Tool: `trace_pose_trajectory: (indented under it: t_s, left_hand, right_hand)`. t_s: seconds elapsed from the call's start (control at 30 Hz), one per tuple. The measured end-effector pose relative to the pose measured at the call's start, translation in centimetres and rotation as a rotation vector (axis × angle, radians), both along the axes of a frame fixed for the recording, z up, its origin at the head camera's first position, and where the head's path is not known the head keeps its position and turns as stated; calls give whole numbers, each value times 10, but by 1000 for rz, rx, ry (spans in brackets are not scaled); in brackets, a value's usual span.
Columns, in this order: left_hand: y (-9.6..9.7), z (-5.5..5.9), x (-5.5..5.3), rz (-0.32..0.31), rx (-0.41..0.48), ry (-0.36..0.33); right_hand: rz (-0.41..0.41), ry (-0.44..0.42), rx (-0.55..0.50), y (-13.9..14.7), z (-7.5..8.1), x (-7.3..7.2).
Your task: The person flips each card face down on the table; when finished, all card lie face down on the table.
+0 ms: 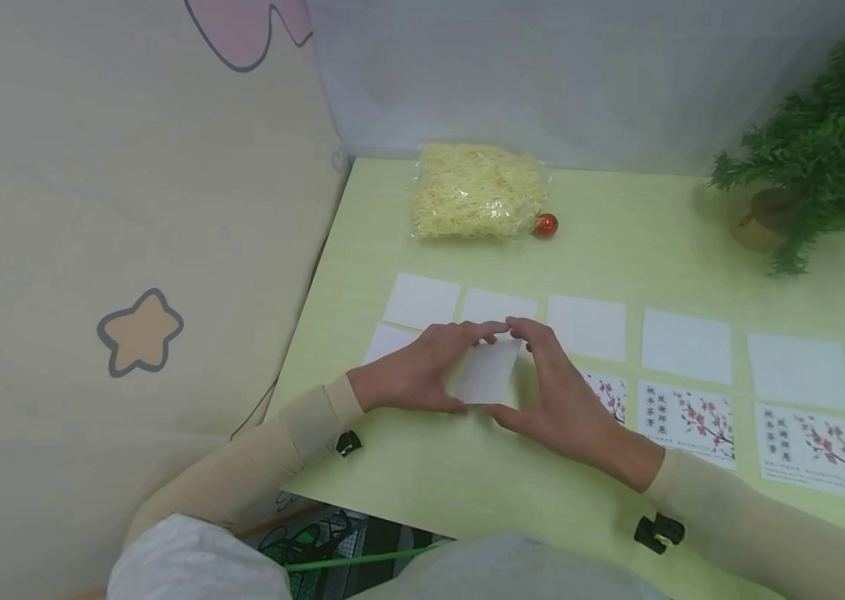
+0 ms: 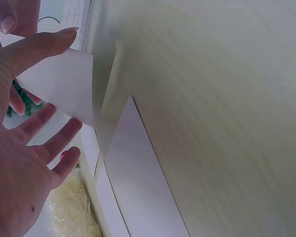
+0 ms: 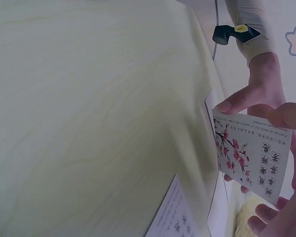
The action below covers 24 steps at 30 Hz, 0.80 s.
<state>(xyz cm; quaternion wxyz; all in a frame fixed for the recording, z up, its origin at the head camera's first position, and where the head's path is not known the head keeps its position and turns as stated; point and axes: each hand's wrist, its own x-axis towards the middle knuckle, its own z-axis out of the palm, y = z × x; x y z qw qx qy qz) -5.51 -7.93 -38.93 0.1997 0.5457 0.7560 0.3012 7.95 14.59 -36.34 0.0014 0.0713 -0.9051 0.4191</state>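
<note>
A small square card [image 1: 488, 372] is held up over the table between both hands, its blank white side showing in the head view. The right wrist view shows its other face, where the card [image 3: 251, 153] carries pink blossom branches and dark characters. My left hand [image 1: 422, 367] holds it with the thumb on the near edge and fingers at the far edge. My right hand [image 1: 561, 396] grips the same two edges from the other side, its thumb close to the left thumb. Fingertips of both hands almost meet at the far edge.
Blank white cards [image 1: 587, 327] lie in a row across the pale green table [image 1: 422, 467]. Nearer lie blossom-printed cards [image 1: 685, 421] at right and another blank card [image 1: 388, 342] at left. Behind are a bag of noodles [image 1: 478, 192], a small red ball [image 1: 546, 224] and a potted plant [image 1: 820, 142].
</note>
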Motion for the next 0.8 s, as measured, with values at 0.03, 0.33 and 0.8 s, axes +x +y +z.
trace_pose_trajectory:
  t_s: [0.03,0.33,0.8]
  left_hand:
    - [-1,0,0,2,-31,15]
    - [-1,-2,1,-53,-135,50]
    - [8,2,0,-120,-87,166]
  right_hand:
    - [12,28,29,1,0,1]
    - [207,136,432,9,-16,11]
    - [280,213,624,11,-24,11]
